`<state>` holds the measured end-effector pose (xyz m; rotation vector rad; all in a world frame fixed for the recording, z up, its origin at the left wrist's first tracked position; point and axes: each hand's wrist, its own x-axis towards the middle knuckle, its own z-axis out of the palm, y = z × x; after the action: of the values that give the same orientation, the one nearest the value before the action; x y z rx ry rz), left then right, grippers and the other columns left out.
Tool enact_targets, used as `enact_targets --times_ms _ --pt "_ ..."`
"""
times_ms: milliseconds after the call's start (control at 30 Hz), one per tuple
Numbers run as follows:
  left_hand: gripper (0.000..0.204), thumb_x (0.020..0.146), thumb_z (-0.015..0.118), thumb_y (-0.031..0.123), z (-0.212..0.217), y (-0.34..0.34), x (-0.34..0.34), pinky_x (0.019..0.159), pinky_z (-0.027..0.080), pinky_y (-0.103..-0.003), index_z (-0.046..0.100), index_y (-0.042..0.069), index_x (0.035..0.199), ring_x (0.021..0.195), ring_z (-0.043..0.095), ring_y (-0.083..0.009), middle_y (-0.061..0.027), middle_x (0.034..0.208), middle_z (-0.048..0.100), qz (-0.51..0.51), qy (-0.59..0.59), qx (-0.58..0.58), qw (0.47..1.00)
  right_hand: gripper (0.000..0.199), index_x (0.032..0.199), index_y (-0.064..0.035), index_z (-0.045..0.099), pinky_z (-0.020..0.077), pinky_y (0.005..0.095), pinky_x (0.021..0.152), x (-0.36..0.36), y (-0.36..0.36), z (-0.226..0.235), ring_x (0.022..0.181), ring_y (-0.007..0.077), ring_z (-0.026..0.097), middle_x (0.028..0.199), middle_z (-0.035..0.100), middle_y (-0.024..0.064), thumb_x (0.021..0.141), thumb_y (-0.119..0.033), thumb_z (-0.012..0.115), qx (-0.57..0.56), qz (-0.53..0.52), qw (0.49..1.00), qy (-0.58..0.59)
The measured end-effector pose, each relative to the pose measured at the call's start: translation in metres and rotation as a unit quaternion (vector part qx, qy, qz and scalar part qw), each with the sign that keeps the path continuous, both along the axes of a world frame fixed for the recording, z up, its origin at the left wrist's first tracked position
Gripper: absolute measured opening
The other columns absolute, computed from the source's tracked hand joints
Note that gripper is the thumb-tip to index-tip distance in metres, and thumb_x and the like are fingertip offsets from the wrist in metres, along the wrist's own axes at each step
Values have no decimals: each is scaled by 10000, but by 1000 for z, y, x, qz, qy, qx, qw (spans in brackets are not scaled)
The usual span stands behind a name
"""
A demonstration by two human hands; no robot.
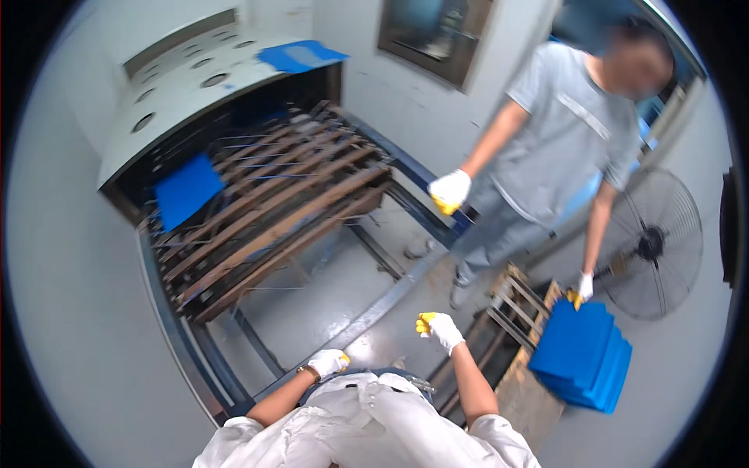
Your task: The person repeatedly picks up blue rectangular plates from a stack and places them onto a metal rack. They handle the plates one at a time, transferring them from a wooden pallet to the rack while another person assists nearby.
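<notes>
My left hand (328,362), in a white glove with yellow fingers, is loosely closed in front of my waist. No object shows in it. My right hand (441,331) wears the same sort of glove and hangs farther forward, its fingers curled in with nothing visible between them. Beyond both hands lies a metal frame (374,308) at floor level. It carries a rack of brown slats (273,207). A blue sheet (189,192) lies on the rack's left end.
A co-worker in grey (558,132) stands at the right, one gloved hand at a stack of blue sheets (573,343) on a wooden board (530,394). A large fan (649,243) stands behind. A white hood with round holes (175,78) covers the rack's far end, another blue piece (269,58) on top.
</notes>
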<state>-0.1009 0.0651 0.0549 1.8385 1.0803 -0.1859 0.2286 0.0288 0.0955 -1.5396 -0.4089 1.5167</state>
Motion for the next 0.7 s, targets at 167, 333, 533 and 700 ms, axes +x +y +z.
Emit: enact_targets --times_ms 167,333,533,700 --pt "268 774 485 300 -9 5 -66 589 444 -333 597 61 820 631 581 -214 -92 723 611 140 -82 -87 983 255 1007 31 536 490 270 625 -104 78 9 723 187 589 869 594 110 835 -146 473 38 225 973 41" --pt "261 808 467 258 -1 25 -138 605 450 -299 589 33 863 658 574 -182 -82 771 608 106 -25 -21 994 233 997 36 539 481 255 653 -207 139 37 762 185 579 878 587 114 832 -118 481 13 332 942 53" --pt "207 761 508 186 -12 42 -198 620 457 -289 594 56 897 693 576 -188 -87 784 611 103 -47 38 993 267 1040 -3 522 481 278 683 -312 196 67 787 166 580 913 584 93 838 -176 498 41 406 903 133" --pt "231 764 532 201 28 49 -193 600 462 -265 588 35 914 624 572 -144 -74 758 614 141 -218 -158 953 267 1038 -18 509 487 292 679 -385 258 102 794 176 581 918 578 92 833 -189 505 83 361 896 242"
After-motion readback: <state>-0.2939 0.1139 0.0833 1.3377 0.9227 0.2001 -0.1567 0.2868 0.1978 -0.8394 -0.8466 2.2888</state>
